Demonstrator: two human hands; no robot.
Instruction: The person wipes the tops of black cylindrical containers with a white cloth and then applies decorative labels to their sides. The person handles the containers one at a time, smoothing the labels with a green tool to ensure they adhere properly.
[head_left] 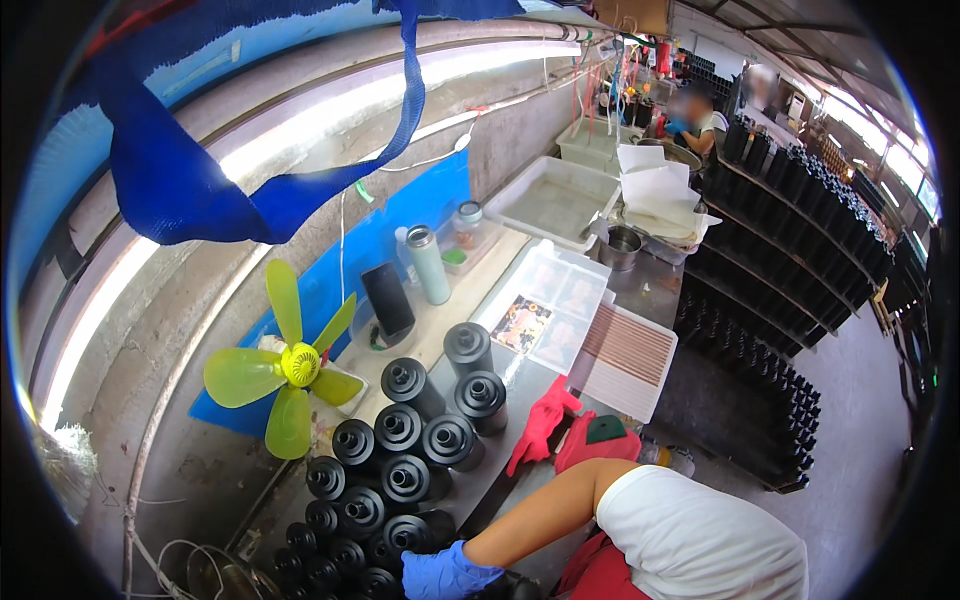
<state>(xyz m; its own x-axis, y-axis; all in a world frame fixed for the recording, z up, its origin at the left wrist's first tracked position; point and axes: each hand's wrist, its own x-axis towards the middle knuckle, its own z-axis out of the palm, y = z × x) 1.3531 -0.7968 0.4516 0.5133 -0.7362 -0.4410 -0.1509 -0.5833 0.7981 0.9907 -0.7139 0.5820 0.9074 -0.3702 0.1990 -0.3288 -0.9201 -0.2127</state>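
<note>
My left hand (pixel 443 574), in a blue glove, reaches in from the lower right at the bottom edge. It rests against a pile of several black cylinders (pixel 405 440) with ribbed round caps, stacked on the bench. Its fingers curl at the nearest cylinders (pixel 398 540), but whether they grip one is hidden. My bare forearm and white sleeve (pixel 690 540) fill the lower right. My right hand is out of view.
A yellow-green fan (pixel 290 365) stands left of the pile by the wall. Red cloth (pixel 545 420), a striped white board (pixel 625 355), white trays (pixel 550 195), a phone (pixel 387 300) and a tumbler (pixel 428 262) lie beyond. Racks of black cylinders (pixel 800 230) line the right. Another person (pixel 700 120) works far back.
</note>
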